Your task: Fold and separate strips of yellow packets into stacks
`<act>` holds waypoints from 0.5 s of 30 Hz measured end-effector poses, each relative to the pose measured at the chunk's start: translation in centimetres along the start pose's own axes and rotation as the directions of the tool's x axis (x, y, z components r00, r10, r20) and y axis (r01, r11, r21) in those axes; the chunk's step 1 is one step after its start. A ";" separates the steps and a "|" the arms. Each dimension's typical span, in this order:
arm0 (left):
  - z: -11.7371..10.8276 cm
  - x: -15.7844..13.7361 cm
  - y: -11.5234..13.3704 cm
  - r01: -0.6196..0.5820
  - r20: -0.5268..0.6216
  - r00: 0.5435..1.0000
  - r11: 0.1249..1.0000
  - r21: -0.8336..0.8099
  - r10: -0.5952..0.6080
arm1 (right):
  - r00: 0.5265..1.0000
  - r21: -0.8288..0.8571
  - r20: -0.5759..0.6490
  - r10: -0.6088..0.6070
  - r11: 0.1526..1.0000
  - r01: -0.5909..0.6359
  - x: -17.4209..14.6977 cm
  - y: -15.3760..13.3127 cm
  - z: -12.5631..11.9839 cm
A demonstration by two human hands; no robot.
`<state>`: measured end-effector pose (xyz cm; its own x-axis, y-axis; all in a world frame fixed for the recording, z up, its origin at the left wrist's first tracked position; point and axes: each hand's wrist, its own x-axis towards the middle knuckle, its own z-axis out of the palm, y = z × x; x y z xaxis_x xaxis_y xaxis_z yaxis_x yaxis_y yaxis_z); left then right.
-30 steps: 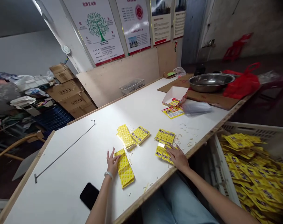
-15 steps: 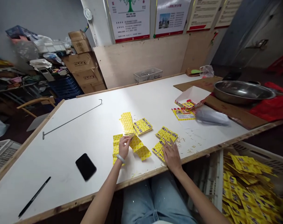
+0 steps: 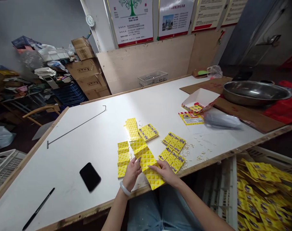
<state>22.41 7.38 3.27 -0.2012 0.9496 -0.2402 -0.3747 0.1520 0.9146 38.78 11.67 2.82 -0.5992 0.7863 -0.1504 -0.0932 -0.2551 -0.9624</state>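
Observation:
A yellow patterned folded strip is held up between my two hands, over the table's front edge. My left hand grips its left side with thumb and fingers. On its right side, my right hand pinches it, the thumb lying on top. A similar yellow strip lies flat left of my left hand, and another yellow stack is farther back. Printed yellow packets lie beside that stack. Two more groups of packets, an upper one and a lower one, sit near my right hand.
A black phone, a pen and a long metal rod lie on the left. An open box, clear plastic bags and a metal basin stand at right. A crate of yellow packets is below the table.
My right hand has left the packet groups and moved left onto the strip. The strip has come toward me, lifted, with both hands now on it. The view has shifted slightly.

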 end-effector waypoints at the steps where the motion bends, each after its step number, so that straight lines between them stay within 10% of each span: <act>1: 0.1 -0.3 -0.2 0.001 0.022 1.000 1.000 -0.026 -0.001 | 0.999 0.017 0.023 0.027 0.999 -0.027 -0.1 0.2 0.2; 5: 0.2 0.2 -1.5 -0.139 -0.140 0.979 0.989 0.053 0.145 | 0.999 -0.289 -0.031 -0.044 0.957 0.033 -0.1 1.1 -0.4; 9: -0.8 2.7 -4.3 -0.230 -0.113 0.950 0.897 0.377 0.291 | 0.855 -0.846 -0.174 -0.489 0.518 0.124 0.0 1.4 -4.1; 15: -2.6 5.3 -7.2 -0.225 -0.006 0.863 0.395 0.891 0.506 | 0.818 -0.945 -0.039 -0.574 0.287 0.157 0.6 1.6 -6.6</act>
<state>21.70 10.66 -5.43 -0.3685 0.8945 0.2532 0.7032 0.0900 0.7052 43.54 15.45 -0.28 -0.4057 0.8114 0.4208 0.6308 0.5817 -0.5135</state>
